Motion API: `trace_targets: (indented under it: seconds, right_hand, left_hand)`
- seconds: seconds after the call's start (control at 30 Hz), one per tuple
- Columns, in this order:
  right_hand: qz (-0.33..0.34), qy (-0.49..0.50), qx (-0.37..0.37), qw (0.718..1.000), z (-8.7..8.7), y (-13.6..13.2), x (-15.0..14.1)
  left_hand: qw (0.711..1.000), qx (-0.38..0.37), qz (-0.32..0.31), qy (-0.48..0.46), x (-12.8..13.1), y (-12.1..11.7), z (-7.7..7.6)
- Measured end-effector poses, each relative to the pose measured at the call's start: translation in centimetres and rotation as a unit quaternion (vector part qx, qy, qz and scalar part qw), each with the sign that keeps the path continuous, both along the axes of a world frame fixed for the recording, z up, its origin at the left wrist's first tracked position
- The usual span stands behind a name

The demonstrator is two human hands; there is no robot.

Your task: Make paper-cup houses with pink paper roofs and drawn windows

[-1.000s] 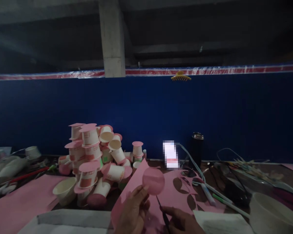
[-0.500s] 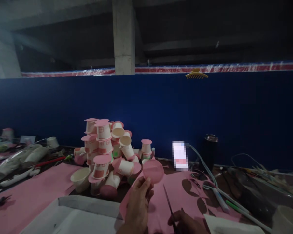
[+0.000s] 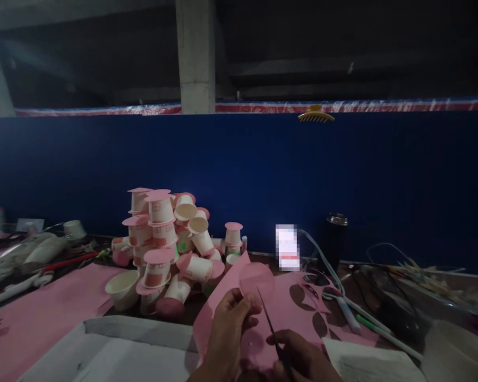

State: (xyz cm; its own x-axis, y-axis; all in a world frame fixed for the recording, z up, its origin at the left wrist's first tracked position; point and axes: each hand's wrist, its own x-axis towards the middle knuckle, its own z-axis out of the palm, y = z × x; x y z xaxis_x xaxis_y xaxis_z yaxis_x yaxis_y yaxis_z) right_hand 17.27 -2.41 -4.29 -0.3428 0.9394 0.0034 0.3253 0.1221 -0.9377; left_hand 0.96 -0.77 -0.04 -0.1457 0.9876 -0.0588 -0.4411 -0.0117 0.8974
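My left hand point(image 3: 233, 326) pinches the lower edge of a round pink paper disc point(image 3: 257, 278) between thumb and fingers. In my right hand point(image 3: 298, 355) is a pair of dark scissors point(image 3: 269, 318); the handles are mostly hidden by the fingers. The scissors' tip points up and overlaps the disc in view; whether it touches the paper I cannot tell. Beneath both hands lies a pink paper sheet point(image 3: 302, 318) with round holes cut in it. Left of my hands stands a pile of paper cups point(image 3: 161, 209), many topped with pink discs.
A phone with a blurred screen point(image 3: 287, 248) leans at the back, beside a dark flask point(image 3: 336, 239). Cables and a green pen point(image 3: 368, 322) lie to the right. A white box lid point(image 3: 139, 345) and more pink paper point(image 3: 63, 297) are on the left. A blue partition point(image 3: 242, 170) rises behind.
The scissors have come up and closer to the disc in my right hand. The disc is slightly lower and farther right in view. The camera has shifted a little.
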Motion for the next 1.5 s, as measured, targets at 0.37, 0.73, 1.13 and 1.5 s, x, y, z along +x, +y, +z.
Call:
trace_targets:
  seconds: [0.37, 0.73, 1.13, 1.5]
  right_hand:
    - [-0.038, -0.005, 0.005, 0.999, 1.5, -0.6, -0.4]
    - [-0.062, -0.008, -0.001, 0.998, 1.4, -0.7, -0.4]
    - [-0.065, -0.048, 0.008, 0.997, 2.5, -1.0, -0.2]
    - [-0.059, -0.046, 0.010, 0.997, 2.9, -1.3, -0.1]
  left_hand:
    - [1.000, 0.007, -0.021, -0.006, 0.3, -0.1, -0.3]
    - [0.999, 0.004, -0.031, -0.015, 0.4, -0.2, 0.1]
    - [1.000, -0.002, -0.027, -0.007, 0.4, 0.0, -0.3]
    - [1.000, -0.003, -0.025, 0.012, 0.3, 0.1, -0.4]
